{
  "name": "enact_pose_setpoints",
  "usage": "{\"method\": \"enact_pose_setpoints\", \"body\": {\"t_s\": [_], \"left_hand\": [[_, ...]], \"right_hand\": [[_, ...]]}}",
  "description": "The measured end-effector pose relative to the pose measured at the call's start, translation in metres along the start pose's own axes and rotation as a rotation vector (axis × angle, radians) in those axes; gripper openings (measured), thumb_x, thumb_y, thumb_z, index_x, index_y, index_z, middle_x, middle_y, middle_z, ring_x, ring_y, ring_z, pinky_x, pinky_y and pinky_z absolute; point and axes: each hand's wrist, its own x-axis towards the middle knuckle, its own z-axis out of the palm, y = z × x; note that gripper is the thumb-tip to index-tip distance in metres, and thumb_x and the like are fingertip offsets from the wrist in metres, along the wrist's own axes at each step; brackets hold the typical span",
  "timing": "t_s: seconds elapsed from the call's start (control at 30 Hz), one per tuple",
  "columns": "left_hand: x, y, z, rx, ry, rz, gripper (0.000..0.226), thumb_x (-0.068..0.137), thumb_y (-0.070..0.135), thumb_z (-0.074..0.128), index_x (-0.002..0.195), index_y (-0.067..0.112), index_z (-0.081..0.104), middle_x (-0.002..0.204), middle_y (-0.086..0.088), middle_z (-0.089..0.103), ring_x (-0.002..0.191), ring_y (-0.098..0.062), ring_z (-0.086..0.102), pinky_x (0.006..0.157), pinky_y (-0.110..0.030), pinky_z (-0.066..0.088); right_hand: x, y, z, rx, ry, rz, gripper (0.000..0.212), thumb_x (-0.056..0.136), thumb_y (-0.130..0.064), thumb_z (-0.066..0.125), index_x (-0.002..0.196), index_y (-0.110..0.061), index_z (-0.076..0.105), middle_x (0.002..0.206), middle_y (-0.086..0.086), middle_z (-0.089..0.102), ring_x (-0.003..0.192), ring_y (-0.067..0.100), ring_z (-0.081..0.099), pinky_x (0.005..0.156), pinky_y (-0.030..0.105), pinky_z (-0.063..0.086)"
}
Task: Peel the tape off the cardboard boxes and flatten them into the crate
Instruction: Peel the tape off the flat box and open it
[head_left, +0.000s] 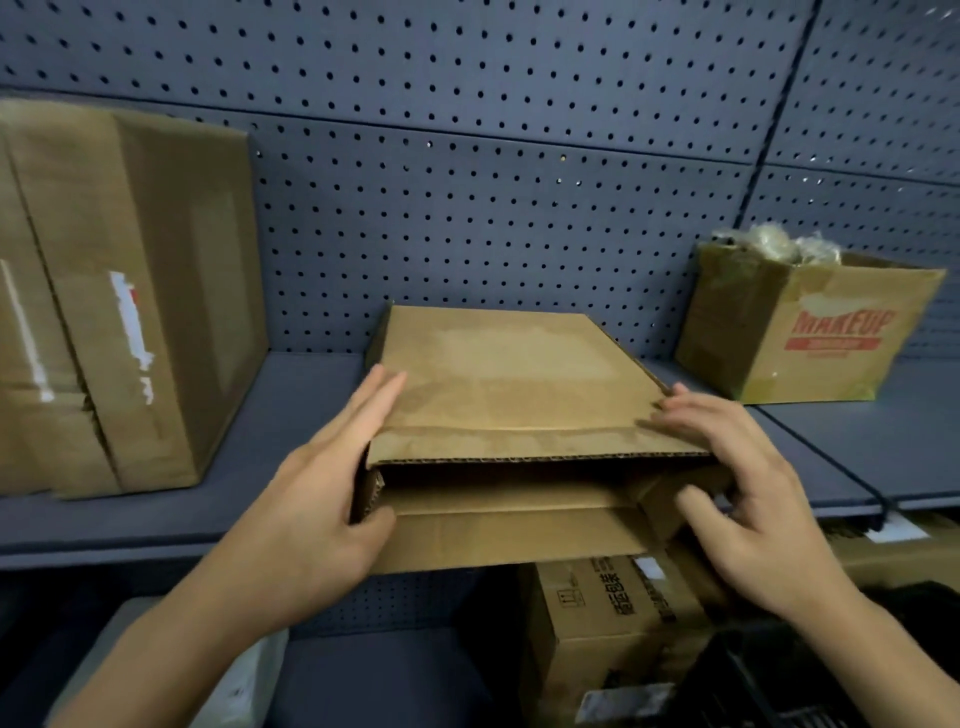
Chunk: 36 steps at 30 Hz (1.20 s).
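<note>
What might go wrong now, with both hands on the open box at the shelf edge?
The box overhangs the shelf edge, and the left hand only presses against its side: it may slip onto the carton below. The right hand has its thumb beside the inner flap; flattening may pinch it.

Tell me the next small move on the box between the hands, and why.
Probably press down on the cardboard box with both hands to flatten it. It lies on the shelf and gapes at its near end, with a flap folded inside on the right. The left hand lies flat along its left edge, the right hand grips its right corner, and no tape shows on top.
</note>
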Motion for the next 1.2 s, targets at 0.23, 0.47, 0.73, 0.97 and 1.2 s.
{"method": "enact_pose_setpoints", "body": {"t_s": [0.23,0.47,0.73,0.97,1.2], "left_hand": [[0.008,-0.003,-0.006,0.097,-0.272,0.009,0.113,0.082,0.002,0.062,0.144,0.068,-0.006,0.149,0.050,-0.013,0.136,0.026,-0.009,0.113,-0.013,0.011],[0.012,0.009,-0.018,0.034,-0.464,-0.020,0.082,0.080,0.048,0.051,0.142,0.070,0.003,0.148,0.051,-0.010,0.139,0.021,-0.013,0.125,-0.040,0.005],[0.026,0.009,0.001,0.185,-0.457,-0.125,0.096,0.062,0.102,0.008,0.148,0.061,0.017,0.151,0.048,0.003,0.142,0.018,-0.003,0.124,-0.041,0.008],[0.073,0.007,0.010,0.366,-0.323,-0.045,0.051,0.091,0.046,0.063,0.138,0.027,0.058,0.128,0.015,0.064,0.118,0.001,0.057,0.106,-0.020,0.041],[0.101,-0.010,0.006,0.303,-0.340,-0.061,0.073,0.063,0.049,0.085,0.131,0.031,0.063,0.095,0.030,0.069,0.099,0.016,0.058,0.083,0.002,0.034]], "right_hand": [[-0.013,0.023,-0.033,0.044,-0.238,0.043,0.045,0.089,-0.041,0.060,0.133,-0.035,0.059,0.150,-0.010,0.044,0.143,0.010,0.038,0.109,0.035,0.037],[-0.012,0.030,-0.040,0.180,-0.188,0.152,0.044,0.099,-0.058,0.039,0.113,-0.037,0.074,0.131,-0.009,0.061,0.132,0.010,0.051,0.102,0.021,0.040],[-0.003,0.033,-0.036,-0.100,-0.261,0.258,0.024,0.087,-0.037,0.064,0.106,-0.033,0.077,0.100,-0.022,0.062,0.101,-0.003,0.061,0.090,0.016,0.045],[0.042,0.035,-0.026,-0.457,-0.418,0.247,0.030,0.090,-0.050,0.062,0.116,-0.038,0.072,0.096,-0.014,0.064,0.090,0.005,0.058,0.078,0.027,0.046],[0.100,0.048,0.013,-0.483,-0.791,0.274,0.050,0.106,-0.032,0.043,0.155,-0.023,0.033,0.160,0.003,0.029,0.147,0.026,0.027,0.121,0.041,0.022]]}}
